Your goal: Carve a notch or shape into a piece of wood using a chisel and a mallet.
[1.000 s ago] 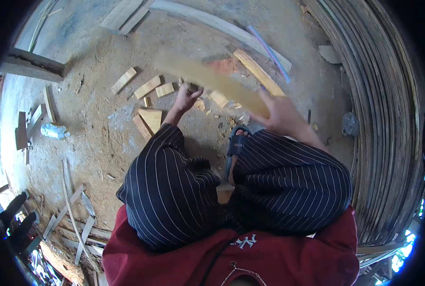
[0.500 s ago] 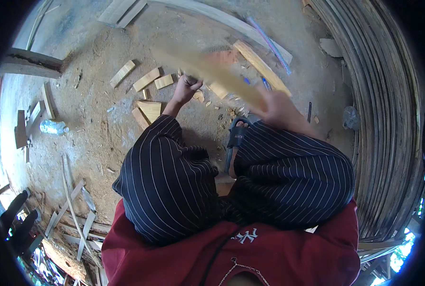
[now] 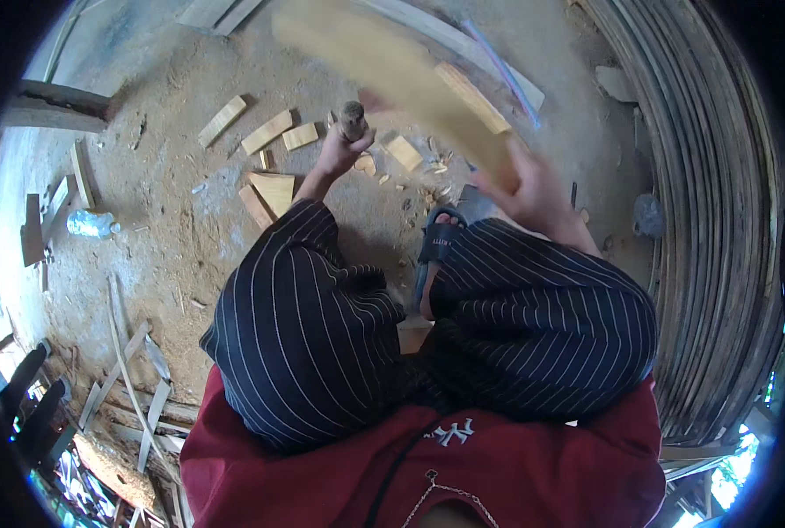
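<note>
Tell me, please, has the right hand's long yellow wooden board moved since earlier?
Yes; the board, blurred, has shifted toward the picture's top, away from the short yellow wooden block on the floor.

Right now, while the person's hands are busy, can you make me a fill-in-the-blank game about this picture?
The ____ hand holds the long, blurred yellowish piece.
The dark trousers have thin white ____.
Toward the picture's left, the floor bears a clear plastic ____.
A dark sandal is worn on a ____.

Missing words: right; stripes; bottle; foot.
</note>
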The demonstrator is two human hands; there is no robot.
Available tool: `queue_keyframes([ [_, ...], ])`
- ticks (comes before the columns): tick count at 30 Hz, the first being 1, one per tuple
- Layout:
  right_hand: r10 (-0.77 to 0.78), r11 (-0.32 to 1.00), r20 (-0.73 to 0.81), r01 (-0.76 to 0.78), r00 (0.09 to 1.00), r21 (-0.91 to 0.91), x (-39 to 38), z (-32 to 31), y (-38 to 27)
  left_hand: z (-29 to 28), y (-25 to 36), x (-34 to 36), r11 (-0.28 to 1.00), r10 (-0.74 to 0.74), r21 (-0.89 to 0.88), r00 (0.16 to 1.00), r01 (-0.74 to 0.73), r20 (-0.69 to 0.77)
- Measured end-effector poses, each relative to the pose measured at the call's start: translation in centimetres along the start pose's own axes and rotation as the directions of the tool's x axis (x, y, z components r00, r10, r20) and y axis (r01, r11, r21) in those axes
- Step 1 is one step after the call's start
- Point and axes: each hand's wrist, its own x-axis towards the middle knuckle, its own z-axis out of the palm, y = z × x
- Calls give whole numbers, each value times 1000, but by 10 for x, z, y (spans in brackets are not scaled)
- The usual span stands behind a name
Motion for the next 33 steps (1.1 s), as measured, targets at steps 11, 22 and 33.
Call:
queue_keyframes([
  [11, 62, 937, -38, -45, 997, 347, -1, -7, -5, 8, -3, -3, 1000, 11, 9, 999, -11, 35],
  [22, 56, 975, 37, -63, 998, 214, 3, -3, 2, 14, -5, -6, 997, 32, -69, 999, -30, 30],
  [33, 133, 990, 248, -116, 960, -80, 12, 12, 0, 6, -5, -1, 877, 441, 267, 890, -400, -116],
])
